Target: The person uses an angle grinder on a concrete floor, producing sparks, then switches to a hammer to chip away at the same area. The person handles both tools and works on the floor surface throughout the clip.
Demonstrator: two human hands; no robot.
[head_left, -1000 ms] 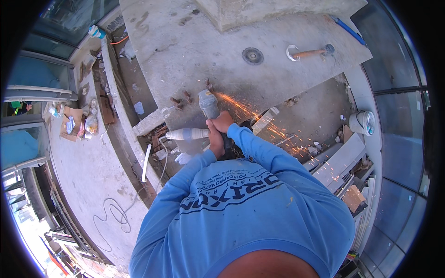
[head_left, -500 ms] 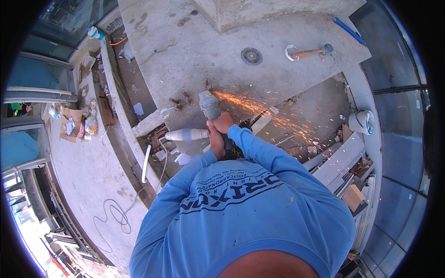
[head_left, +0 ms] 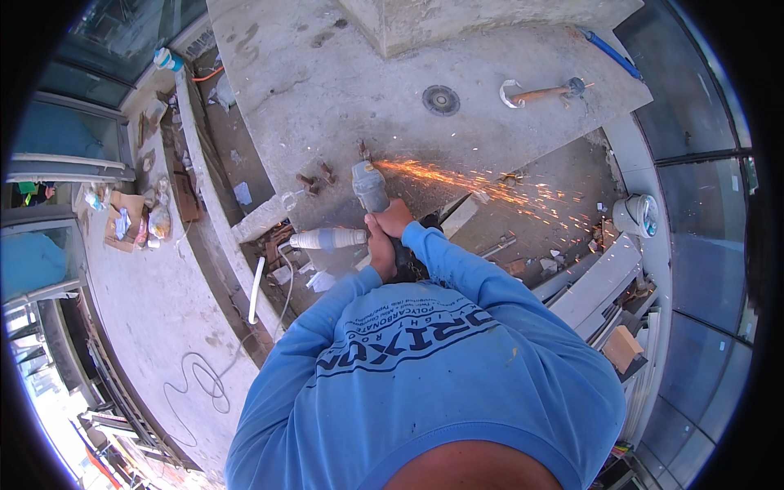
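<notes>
The angle grinder (head_left: 369, 184) lay to the left of the round dark disc (head_left: 441, 100) and nearer the person, its grey head close beside a rusty metal stub (head_left: 364, 152) on the concrete slab (head_left: 327, 106). The person's right grip (head_left: 394, 217) was closed around the tool's body just behind that head; the left grip (head_left: 381, 250) was closed farther back, close against the right, though how its fingers wrapped underneath was hidden.

The tool looked hard and stiff, fairly heavy for its size, with the weight probably toward the head. With sparks (head_left: 457, 177) streaming rightward, past the near side of the disc, it likely shook and tugged, so two firm holds seemed right. Its dusty-looking casing may have been slightly slippery for bare skin. The body behind the head seemed the best place to take hold; the head was likely hot, and its spinning wheel, which could not be made out, was presumably brittle and best kept clear of fingers.

Left of the disc and toward the person, two more rusty stubs (head_left: 318, 177) stood near the head. To the disc's right lay a hammer (head_left: 543, 95) with a wooden handle.
</notes>
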